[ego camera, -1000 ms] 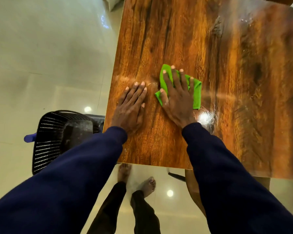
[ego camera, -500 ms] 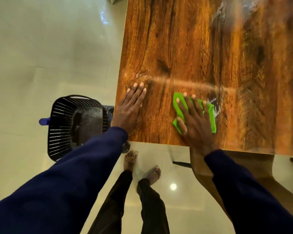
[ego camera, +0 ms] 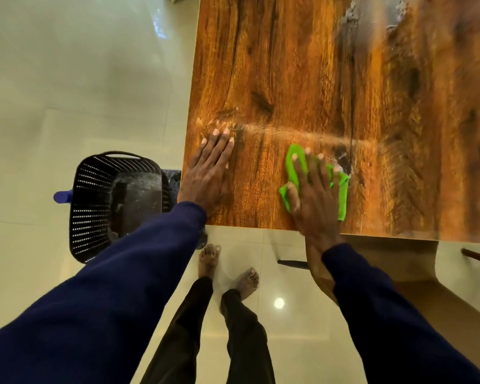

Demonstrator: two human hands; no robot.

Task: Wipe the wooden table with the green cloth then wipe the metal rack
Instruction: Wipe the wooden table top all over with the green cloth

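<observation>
Cloth (ego camera: 341,189), green, crumpled, under straight spread fingers (ego camera: 298,167) of right hand (ego camera: 313,200) on glossy wood-grain surface (ego camera: 288,65); drawn nearer its edge than before; left hand (ego camera: 208,176) flat.

The wooden table (ego camera: 302,65) is orange-brown, streaked with dark brown grain and blackish knots, and a pale hazy band crosses it. The green cloth (ego camera: 341,189) is plain bright lime. At nine o'clock from it, a black basket (ego camera: 92,195) shows rows of small holes, with a blue piece (ego camera: 62,195) at its nine o'clock. The sleeves (ego camera: 94,300) are navy, the trousers (ego camera: 244,328) black and the floor (ego camera: 67,79) glossy cream tile.
</observation>
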